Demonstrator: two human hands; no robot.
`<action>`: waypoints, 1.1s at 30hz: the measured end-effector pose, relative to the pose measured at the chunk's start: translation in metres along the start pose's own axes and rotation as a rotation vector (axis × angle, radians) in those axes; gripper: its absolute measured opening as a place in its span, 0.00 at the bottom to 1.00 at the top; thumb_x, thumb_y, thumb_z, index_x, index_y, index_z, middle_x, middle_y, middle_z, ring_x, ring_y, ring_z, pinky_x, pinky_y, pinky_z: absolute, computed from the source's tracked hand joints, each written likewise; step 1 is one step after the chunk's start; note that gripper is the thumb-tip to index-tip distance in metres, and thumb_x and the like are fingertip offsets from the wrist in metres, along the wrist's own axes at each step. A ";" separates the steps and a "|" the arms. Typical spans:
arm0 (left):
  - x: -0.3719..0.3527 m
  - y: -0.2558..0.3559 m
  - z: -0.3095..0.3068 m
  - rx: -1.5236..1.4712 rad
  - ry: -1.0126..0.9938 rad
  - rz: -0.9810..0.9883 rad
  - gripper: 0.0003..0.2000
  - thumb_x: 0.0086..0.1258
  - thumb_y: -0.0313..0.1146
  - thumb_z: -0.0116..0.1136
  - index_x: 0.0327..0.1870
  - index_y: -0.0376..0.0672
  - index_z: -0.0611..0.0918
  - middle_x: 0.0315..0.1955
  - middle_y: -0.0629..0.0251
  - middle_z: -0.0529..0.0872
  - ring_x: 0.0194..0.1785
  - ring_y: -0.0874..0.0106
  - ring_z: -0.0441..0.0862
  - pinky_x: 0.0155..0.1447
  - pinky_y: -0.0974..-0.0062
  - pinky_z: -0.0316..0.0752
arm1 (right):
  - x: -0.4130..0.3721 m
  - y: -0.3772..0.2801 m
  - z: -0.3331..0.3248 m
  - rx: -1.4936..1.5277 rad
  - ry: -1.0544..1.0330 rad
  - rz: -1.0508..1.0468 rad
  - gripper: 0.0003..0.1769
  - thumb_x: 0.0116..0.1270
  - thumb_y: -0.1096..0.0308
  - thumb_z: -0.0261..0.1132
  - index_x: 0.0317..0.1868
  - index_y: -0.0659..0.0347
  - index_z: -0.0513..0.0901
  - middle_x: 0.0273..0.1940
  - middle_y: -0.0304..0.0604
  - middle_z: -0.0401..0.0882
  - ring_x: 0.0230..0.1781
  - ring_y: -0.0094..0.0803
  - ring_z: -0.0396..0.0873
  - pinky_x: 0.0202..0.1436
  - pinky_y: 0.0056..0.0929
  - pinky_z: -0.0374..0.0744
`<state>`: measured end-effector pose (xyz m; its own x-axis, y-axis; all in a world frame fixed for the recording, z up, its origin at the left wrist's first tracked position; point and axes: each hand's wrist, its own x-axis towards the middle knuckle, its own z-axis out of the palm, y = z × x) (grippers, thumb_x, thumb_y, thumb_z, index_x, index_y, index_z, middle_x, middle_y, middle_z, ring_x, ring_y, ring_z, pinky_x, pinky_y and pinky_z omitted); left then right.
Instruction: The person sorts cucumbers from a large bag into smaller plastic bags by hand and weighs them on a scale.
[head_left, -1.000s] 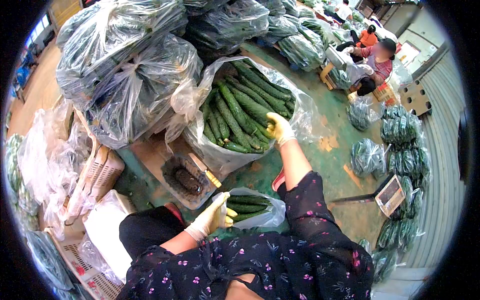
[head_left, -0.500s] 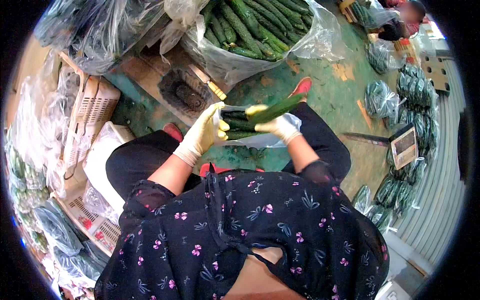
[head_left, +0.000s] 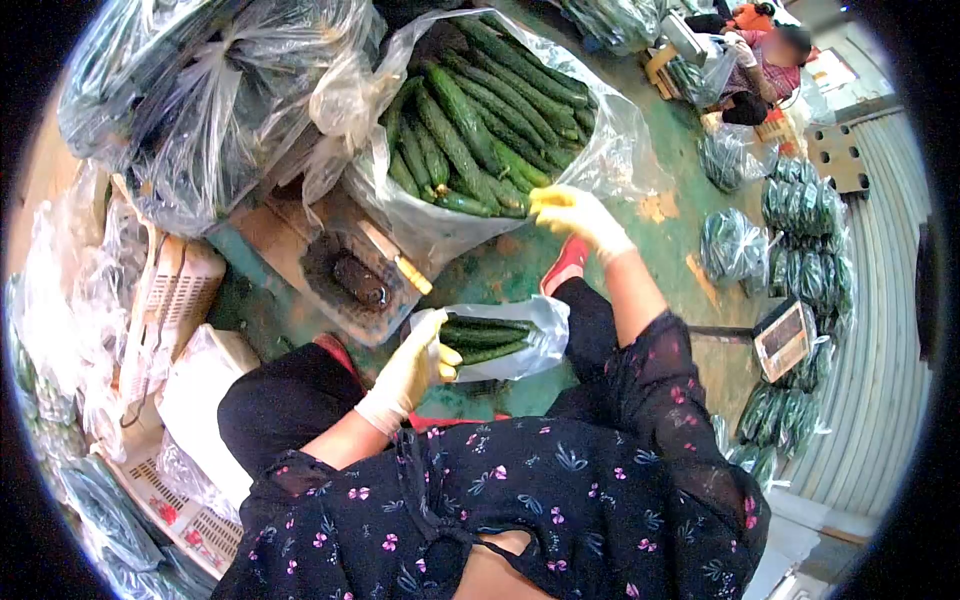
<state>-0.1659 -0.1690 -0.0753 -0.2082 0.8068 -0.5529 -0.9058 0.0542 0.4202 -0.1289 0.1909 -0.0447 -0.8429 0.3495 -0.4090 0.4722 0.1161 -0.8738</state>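
Note:
My left hand, in a pale yellow glove, is closed on the left end of a small clear plastic bag. Several green cucumbers lie side by side inside that bag, above my lap. My gloved right hand is at the near right rim of a large clear plastic bag heaped with cucumbers. Its fingers are stretched toward the cucumber ends, and nothing shows in its grip. Whether the fingertips touch a cucumber is hard to tell.
A knife with a yellow handle lies by a dark, dirty basin. Big filled plastic bags and a pale crate are on the left. Rightward stand a scale display and packed cucumber bags. A person sits far right.
My right hand has left the small bag without the cucumber it held and moved up to the large bag. My left hand still holds the small bag. The camera view has shifted.

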 end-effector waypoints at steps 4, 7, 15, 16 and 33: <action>0.002 0.005 0.006 0.047 0.055 -0.052 0.24 0.69 0.54 0.48 0.63 0.56 0.68 0.32 0.63 0.79 0.33 0.70 0.76 0.42 0.68 0.72 | 0.086 -0.011 -0.029 -0.350 0.441 -0.103 0.30 0.52 0.67 0.67 0.58 0.61 0.75 0.51 0.49 0.79 0.52 0.36 0.78 0.57 0.30 0.74; 0.002 0.006 0.008 0.065 0.073 -0.069 0.27 0.68 0.57 0.48 0.64 0.55 0.67 0.33 0.61 0.79 0.34 0.70 0.76 0.45 0.68 0.71 | 0.133 -0.009 -0.041 -0.736 0.538 -0.173 0.34 0.48 0.61 0.70 0.60 0.53 0.75 0.55 0.54 0.76 0.56 0.44 0.75 0.59 0.35 0.73; 0.010 0.006 0.003 0.033 0.058 -0.078 0.29 0.66 0.58 0.51 0.65 0.56 0.66 0.33 0.60 0.79 0.36 0.69 0.75 0.47 0.69 0.69 | 0.150 -0.035 0.000 -1.067 0.531 0.089 0.50 0.44 0.45 0.75 0.64 0.53 0.61 0.50 0.53 0.76 0.50 0.49 0.77 0.53 0.42 0.77; 0.010 0.006 0.003 0.031 0.069 -0.087 0.30 0.65 0.58 0.52 0.65 0.56 0.66 0.32 0.60 0.79 0.36 0.69 0.75 0.46 0.69 0.69 | 0.149 -0.030 0.001 -1.000 0.521 0.028 0.48 0.46 0.50 0.74 0.66 0.54 0.60 0.46 0.54 0.78 0.48 0.48 0.78 0.52 0.41 0.77; -0.002 0.004 0.004 0.034 0.082 -0.098 0.24 0.65 0.60 0.51 0.57 0.59 0.70 0.32 0.59 0.77 0.30 0.68 0.74 0.38 0.69 0.71 | -0.079 0.003 0.043 1.097 -0.221 -0.116 0.33 0.65 0.66 0.58 0.69 0.57 0.59 0.49 0.49 0.79 0.39 0.34 0.81 0.41 0.35 0.82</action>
<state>-0.1679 -0.1678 -0.0698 -0.1502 0.7458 -0.6490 -0.9104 0.1517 0.3850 -0.0719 0.1232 -0.0267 -0.9457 0.2046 -0.2524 -0.0026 -0.7817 -0.6236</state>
